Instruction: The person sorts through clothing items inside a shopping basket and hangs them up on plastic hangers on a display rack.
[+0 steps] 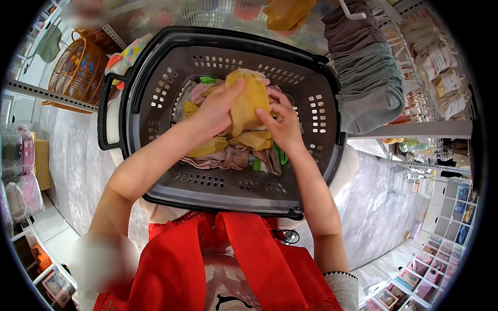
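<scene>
Both hands are over a dark grey plastic shopping basket [241, 190] with black handles. Between them is a yellow sock [251, 101], which looks folded or stacked with another. My left hand [220, 103] grips its left side, thumb laid along the front. At the right lower edge my right hand [282, 122] pinches the cloth, its other fingers behind it. Below, in the basket, lie more yellow socks [208, 147], dusty-pink socks [229, 158] and some grey-brown socks [273, 161]. Bits of bright green [282, 153] show among them.
Grey-green socks [369, 93] and mauve socks [350, 31] hang in a row on the right, near a white hook [354, 13]. A wicker basket [76, 74] stands at the left behind a metal shelf edge [54, 97]. Yellow socks [290, 13] hang beyond the basket.
</scene>
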Available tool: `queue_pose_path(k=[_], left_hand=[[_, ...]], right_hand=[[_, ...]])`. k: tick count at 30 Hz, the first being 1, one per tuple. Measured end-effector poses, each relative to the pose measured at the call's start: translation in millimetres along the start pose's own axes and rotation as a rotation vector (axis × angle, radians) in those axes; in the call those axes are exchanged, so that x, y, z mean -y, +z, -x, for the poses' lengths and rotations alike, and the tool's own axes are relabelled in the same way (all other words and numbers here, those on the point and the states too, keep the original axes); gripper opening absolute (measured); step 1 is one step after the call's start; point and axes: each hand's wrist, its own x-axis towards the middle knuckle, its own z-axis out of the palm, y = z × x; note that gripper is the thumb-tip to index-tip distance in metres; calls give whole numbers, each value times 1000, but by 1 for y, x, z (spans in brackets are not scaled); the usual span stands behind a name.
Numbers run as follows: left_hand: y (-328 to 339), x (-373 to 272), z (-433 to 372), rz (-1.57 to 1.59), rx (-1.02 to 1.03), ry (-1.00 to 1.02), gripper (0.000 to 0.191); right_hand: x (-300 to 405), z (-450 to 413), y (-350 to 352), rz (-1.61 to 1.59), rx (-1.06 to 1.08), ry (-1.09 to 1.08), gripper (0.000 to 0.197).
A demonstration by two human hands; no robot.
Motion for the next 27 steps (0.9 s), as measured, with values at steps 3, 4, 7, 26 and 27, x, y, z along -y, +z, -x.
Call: queue_pose_path(k=[3,4,7,26,27], left_hand=[[-1,-10,-2,88,-12,38,46],[0,-13,-2,144,-40,44,49],[2,-21,-2,118,-66,91,51],[9,-8,5,-533,-33,-4,28],[6,-5,5,-532,-35,-2,28]], right_hand=[[15,-2,-6,-618,269,466,25],[15,-1,-6,-602,376,605,28],[9,2,-4,-548,485,759,32],[11,-4,-6,-360,-33,296,44],[11,-3,-3,-361,-31,294,44]])
